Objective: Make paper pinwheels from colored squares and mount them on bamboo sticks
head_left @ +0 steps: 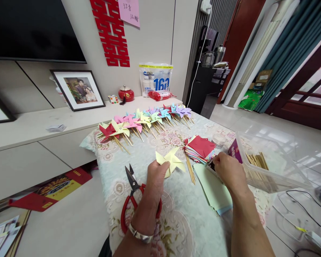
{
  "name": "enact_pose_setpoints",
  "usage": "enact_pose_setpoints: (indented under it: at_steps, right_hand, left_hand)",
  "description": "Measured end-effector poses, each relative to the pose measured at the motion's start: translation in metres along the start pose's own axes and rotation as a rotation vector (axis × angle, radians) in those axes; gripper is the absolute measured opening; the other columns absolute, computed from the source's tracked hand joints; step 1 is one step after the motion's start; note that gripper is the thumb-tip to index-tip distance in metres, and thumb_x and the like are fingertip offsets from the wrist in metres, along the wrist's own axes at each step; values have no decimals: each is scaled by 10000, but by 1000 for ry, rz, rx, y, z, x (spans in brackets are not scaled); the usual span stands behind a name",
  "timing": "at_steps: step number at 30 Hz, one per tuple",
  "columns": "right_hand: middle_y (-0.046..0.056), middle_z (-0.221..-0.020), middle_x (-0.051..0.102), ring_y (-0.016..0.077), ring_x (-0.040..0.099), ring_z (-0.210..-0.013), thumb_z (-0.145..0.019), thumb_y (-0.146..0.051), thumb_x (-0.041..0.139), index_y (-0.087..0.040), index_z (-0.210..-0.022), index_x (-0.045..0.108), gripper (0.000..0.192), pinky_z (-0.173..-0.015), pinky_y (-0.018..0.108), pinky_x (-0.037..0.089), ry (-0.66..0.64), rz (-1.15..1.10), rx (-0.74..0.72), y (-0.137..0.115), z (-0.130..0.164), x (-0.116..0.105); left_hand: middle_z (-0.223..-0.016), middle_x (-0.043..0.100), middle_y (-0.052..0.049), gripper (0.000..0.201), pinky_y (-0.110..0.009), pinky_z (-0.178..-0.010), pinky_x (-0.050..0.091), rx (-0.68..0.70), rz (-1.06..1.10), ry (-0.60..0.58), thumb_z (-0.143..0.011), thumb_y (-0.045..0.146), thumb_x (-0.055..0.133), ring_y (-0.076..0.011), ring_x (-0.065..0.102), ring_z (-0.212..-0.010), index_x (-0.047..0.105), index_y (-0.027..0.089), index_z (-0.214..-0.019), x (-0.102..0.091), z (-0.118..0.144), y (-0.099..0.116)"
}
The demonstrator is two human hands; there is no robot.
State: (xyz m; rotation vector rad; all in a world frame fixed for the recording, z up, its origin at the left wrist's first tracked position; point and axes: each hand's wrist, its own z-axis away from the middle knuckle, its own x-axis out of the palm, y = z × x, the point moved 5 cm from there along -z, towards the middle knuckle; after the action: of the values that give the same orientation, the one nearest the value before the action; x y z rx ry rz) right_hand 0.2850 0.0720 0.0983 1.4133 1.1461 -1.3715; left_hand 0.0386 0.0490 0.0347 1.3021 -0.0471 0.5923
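My left hand [156, 175] pinches a pale yellow paper pinwheel [173, 159] by its near side, thumb on top; no stick shows on it. My right hand [228, 169] is closed, its fingers dipping into a small dark-looking box [212, 166] that it mostly covers; what they pinch is hidden. Under that box lies a stack of light green paper sheets [215, 189]. Beside it rests a pile of cut coloured paper squares [200, 147], red on top. Several thin wooden sticks [189, 169] lie between the pinwheel and the sheets.
Red-handled scissors [133, 185] lie partly open under my left forearm. Finished pinwheels on sticks [144, 121] line the table's far edge. At the right stands a clear plastic bin [278, 160] with wooden sticks [258, 162]. A small round clear container [219, 139] sits behind my right hand.
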Motion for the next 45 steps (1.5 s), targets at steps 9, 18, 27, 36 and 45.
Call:
enact_pose_setpoints:
  at_steps: [9,18,27,36,45]
  right_hand:
    - [31,-664,673,159,578,-613,-823,-106,517,-201,-688,559,170,-576,240,329,-69,-618,-412,-79,20,26]
    - [-18,-625,594,112,483,-582,-789,-94,533,-182,-680,578,147,-561,229,286,-286,-733,-527,-109,35,46]
    - [-40,-599,586,105,593,-537,-748,-128,576,-171,-708,625,77,-518,200,377,-613,-1102,-346,-110,33,66]
    - [-46,-565,608,100,568,-494,-701,-219,691,-173,-736,642,76,-495,205,365,-721,-1239,-342,-110,35,63]
    - [-26,-607,621,108,603,-521,-761,-353,654,-173,-729,607,188,-524,215,387,-694,-1215,-398,-107,35,62]
  left_hand:
    - [-563,662,0,207,-234,-496,412,42,2,90,-560,251,713,-130,544,-491,694,113,-713,-9,-7,-4]
    - [-537,633,26,224,-232,-476,401,73,88,272,-524,272,733,-126,538,-485,654,135,-684,-23,-14,-3]
    - [-507,598,31,214,-240,-487,393,79,112,323,-544,281,733,-144,550,-490,645,148,-688,-26,-16,-5]
    - [-555,639,17,222,-239,-504,406,93,129,282,-555,292,746,-146,571,-513,649,163,-707,-25,-16,-6]
    - [-533,615,32,194,-230,-502,387,101,117,252,-586,284,728,-121,515,-496,654,146,-700,-22,-9,-1]
